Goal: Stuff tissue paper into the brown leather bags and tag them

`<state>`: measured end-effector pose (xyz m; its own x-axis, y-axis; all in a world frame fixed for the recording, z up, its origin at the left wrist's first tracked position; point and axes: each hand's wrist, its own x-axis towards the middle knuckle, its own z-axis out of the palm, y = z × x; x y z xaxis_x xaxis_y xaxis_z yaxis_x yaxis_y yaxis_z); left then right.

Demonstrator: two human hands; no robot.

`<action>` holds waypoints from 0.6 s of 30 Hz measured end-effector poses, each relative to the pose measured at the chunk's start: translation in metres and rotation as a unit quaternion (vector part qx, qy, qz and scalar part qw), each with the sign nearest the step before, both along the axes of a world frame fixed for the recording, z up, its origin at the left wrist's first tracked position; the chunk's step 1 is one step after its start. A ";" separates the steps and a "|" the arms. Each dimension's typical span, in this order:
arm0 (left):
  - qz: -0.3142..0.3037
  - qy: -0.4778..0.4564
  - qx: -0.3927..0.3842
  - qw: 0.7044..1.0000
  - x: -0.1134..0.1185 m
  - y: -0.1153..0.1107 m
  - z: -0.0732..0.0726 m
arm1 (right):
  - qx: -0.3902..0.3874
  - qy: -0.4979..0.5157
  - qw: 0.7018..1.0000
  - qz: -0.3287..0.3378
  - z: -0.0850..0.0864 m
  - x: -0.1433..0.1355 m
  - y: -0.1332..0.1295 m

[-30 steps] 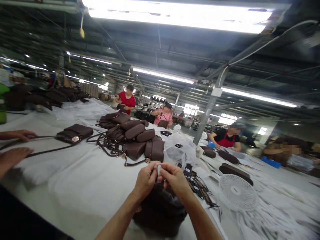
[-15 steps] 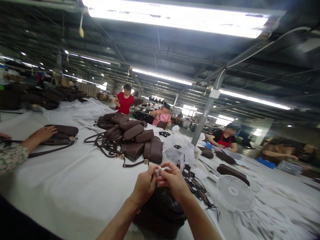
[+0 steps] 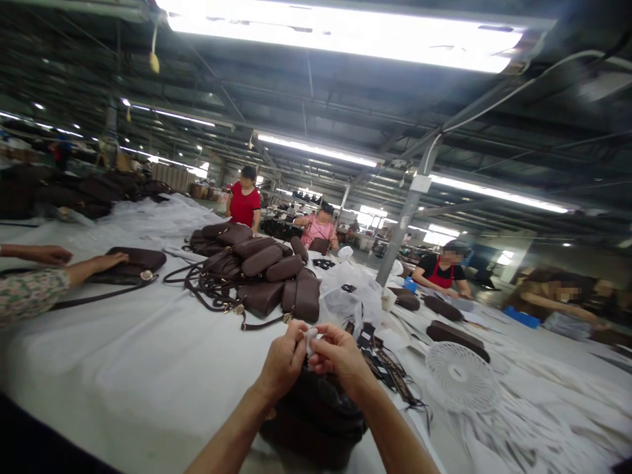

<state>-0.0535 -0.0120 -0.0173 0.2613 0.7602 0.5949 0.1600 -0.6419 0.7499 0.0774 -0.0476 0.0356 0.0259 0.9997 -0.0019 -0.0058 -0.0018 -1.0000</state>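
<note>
"Bright tubes point(image 3: 340, 33) hang over this white worktop point(image 3: 172, 388). Where's the piece being handled?"

"Six o'clock: a white scrap point(image 3: 311, 339), just above a dark bag point(image 3: 316, 428). Left hand point(image 3: 284, 362) and right hand point(image 3: 342, 359) both pinch it, each grip closed at the fingertips, probably because it's small and soft."

"What's inside the dark bag?"

"Can't tell; hands and shadow hide its mouth."

"And the brown bag heap point(image 3: 261, 263) at eleven?"

"Piled, I suppose, so many share one patch within reach."

"That translucent plastic bag point(image 3: 336, 306) at one?"

"Crumpled, with something dark point(image 3: 348, 288) showing; whether inside or on top, I can't tell."
</note>
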 end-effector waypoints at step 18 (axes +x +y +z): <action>0.018 0.057 0.077 0.995 -0.003 0.004 -0.010 | -0.068 0.018 0.997 0.023 0.016 0.011 0.003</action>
